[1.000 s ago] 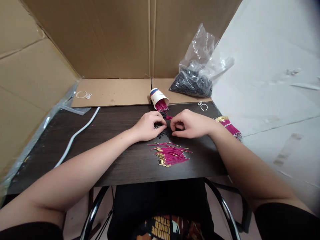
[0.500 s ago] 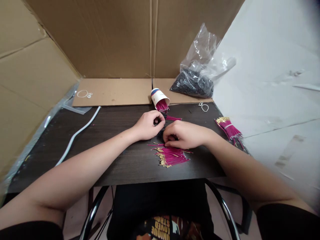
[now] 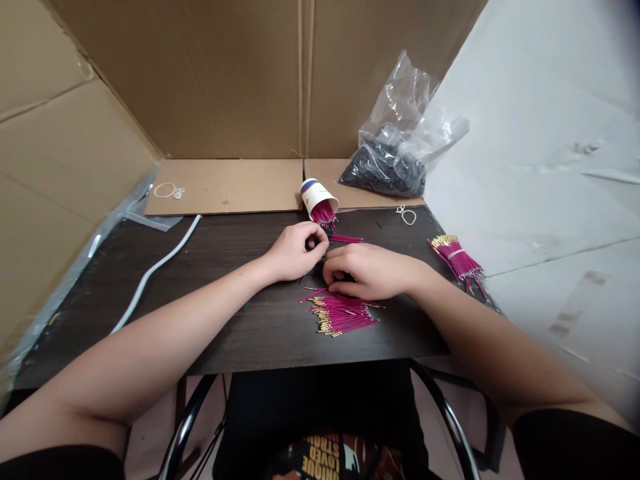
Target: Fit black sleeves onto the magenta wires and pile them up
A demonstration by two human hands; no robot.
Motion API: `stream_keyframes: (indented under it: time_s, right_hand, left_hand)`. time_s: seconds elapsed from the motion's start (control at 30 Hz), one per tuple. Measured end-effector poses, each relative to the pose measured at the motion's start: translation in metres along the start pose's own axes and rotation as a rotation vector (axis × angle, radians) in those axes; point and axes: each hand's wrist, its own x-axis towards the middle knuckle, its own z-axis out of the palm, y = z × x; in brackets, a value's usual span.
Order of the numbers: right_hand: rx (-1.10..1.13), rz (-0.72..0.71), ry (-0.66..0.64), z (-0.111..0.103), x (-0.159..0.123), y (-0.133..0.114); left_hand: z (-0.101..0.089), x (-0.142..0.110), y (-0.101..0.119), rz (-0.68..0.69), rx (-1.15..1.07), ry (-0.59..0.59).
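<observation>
My left hand (image 3: 300, 251) rests above the dark table with its thumb and forefinger curled into a pinch. Whatever lies between those fingertips is hidden. Close by on the right, my right hand (image 3: 367, 270) has its fingers bent together and pointing down, their contents too small to make out. Beneath it spreads a pile of magenta wires with gold-coloured tips (image 3: 347, 313). Small black pieces (image 3: 316, 268) lie between the two hands. Beyond the left fingertips are a few magenta wires with black ends (image 3: 346, 238).
A tipped paper cup (image 3: 317, 197) holds more magenta wires. Behind it sits a clear plastic bag of black pieces (image 3: 385, 167). A tied wire bundle (image 3: 457, 257) lies at the right edge, a pale tube (image 3: 155, 270) at left. White loops (image 3: 408, 215) rest near cardboard (image 3: 225, 187).
Both hands stay nearly in place, the right one shifting very slightly left. Loose wires beside the right fingertips have shifted a little. The whole view has tilted slightly.
</observation>
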Motion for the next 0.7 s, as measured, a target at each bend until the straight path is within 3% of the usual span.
stream_keyframes:
  time_s: [0.23, 0.37, 0.6, 0.7]
  right_hand:
    - [-0.079, 0.037, -0.013, 0.002, -0.001, -0.006]
    - [0.019, 0.000, 0.044, -0.006, -0.005, -0.008]
    - [0.189, -0.277, 0.314, -0.012, -0.005, -0.008]
    - [0.166, -0.292, 0.417, -0.010, -0.003, -0.006]
  left_hand:
    - [-0.001, 0.001, 0.000, -0.009, -0.011, -0.004]
    - [-0.001, 0.001, 0.001, -0.040, -0.029, 0.003]
    - [-0.004, 0.002, 0.007, -0.112, -0.099, 0.023]
    - [-0.003, 0.002, 0.005, -0.106, -0.126, 0.008]
